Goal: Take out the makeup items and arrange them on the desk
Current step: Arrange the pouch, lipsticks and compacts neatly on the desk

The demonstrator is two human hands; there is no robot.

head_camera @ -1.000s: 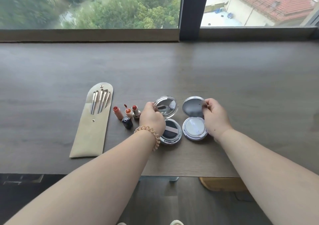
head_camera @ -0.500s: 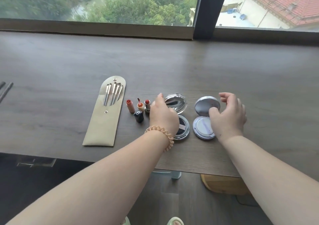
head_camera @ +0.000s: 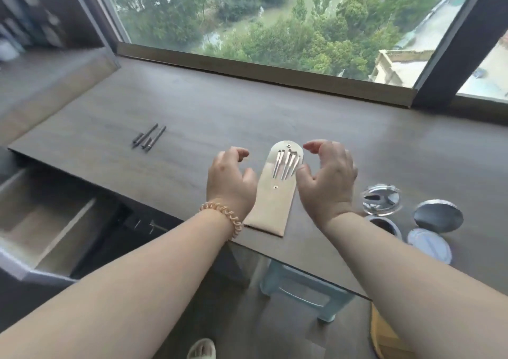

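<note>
A beige brush pouch (head_camera: 275, 193) with several metal brush handles (head_camera: 286, 163) showing at its top lies on the dark wooden desk (head_camera: 220, 105). My left hand (head_camera: 231, 180) hovers just left of the pouch and my right hand (head_camera: 327, 180) just right of it, both with fingers curled apart and holding nothing. Two open round compacts sit to the right: one with a mirror lid (head_camera: 380, 199), one grey-lidded (head_camera: 437, 215) with a pale cushion (head_camera: 428, 244). My right forearm hides the lipsticks.
Two dark pencils (head_camera: 148, 137) lie at the desk's left. An open drawer (head_camera: 41, 218) stands out below the desk's left edge. A light blue stool (head_camera: 305, 290) stands under the desk. The window sill (head_camera: 261, 69) runs along the back.
Both hands left the compacts and moved left to either side of the brush pouch. My head turned left, bringing the pencils and drawer into view.
</note>
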